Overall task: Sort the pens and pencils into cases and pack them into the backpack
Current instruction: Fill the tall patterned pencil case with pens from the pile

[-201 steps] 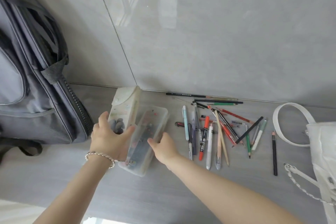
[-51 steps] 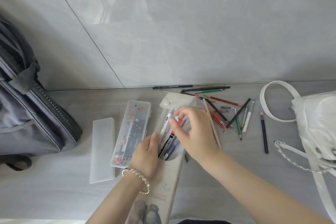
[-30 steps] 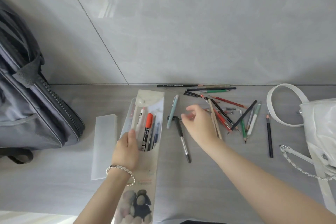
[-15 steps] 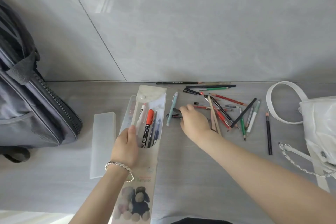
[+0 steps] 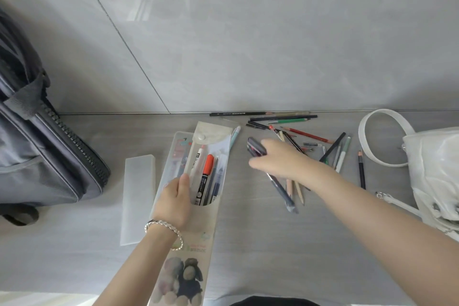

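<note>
A long beige pouch case [image 5: 196, 246] lies on the grey table, its flap open, with an orange-capped marker [image 5: 205, 179] and other pens sticking out. My left hand [image 5: 173, 202] holds the pouch's mouth, thumb on its clear front. My right hand [image 5: 278, 160] grips a small bundle of dark pens [image 5: 255, 148] lifted above the table, right of the pouch. A light-green pen [image 5: 234, 135] lies beside the flap. The loose pile of pens and pencils [image 5: 310, 139] sits further right. The grey backpack [image 5: 37, 146] stands at the left.
A clear hard pencil box [image 5: 173, 156] lies partly under the pouch, its frosted lid [image 5: 137, 196] beside it on the left. A white handbag [image 5: 432, 169] with a strap and chain is at the right. A tiled wall rises behind the table.
My right hand has picked up the dark pens from the table and lifted them. My left hand stays on the pouch's mouth.
</note>
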A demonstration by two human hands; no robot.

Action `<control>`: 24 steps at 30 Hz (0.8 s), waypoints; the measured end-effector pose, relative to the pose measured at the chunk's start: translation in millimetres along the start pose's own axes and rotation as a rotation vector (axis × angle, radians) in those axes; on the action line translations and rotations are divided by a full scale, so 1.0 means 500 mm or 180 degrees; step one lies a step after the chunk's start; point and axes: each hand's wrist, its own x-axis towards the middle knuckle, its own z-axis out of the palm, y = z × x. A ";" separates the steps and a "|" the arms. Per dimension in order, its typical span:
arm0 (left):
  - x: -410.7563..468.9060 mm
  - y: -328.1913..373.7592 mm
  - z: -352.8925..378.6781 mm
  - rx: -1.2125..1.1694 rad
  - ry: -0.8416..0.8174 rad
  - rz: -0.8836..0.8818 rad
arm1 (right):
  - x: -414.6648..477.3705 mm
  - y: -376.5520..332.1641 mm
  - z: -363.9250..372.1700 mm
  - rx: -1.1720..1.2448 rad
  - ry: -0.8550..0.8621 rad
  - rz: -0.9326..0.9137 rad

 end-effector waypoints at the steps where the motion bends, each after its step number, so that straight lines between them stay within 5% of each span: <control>1: -0.003 0.001 0.004 0.0006 -0.0019 0.0005 | -0.015 -0.006 -0.007 0.0615 0.0166 -0.0133; 5: -0.031 0.025 0.030 -0.0050 -0.0178 0.0205 | -0.061 -0.030 0.003 0.2957 0.0738 -0.0460; 12: -0.059 0.046 0.056 -0.0055 -0.0358 0.0665 | -0.071 -0.046 0.109 0.3132 0.1321 -0.0453; 15: -0.063 0.052 0.055 -0.0085 -0.0375 0.0714 | -0.073 -0.042 0.118 0.3643 0.1412 -0.0872; 19: -0.062 0.057 0.056 -0.0054 -0.0406 0.0738 | -0.069 -0.015 0.111 0.2384 0.2148 -0.1443; 24: -0.060 0.057 0.057 -0.0169 -0.0555 0.0719 | -0.056 0.017 0.139 0.0250 0.1874 -0.1897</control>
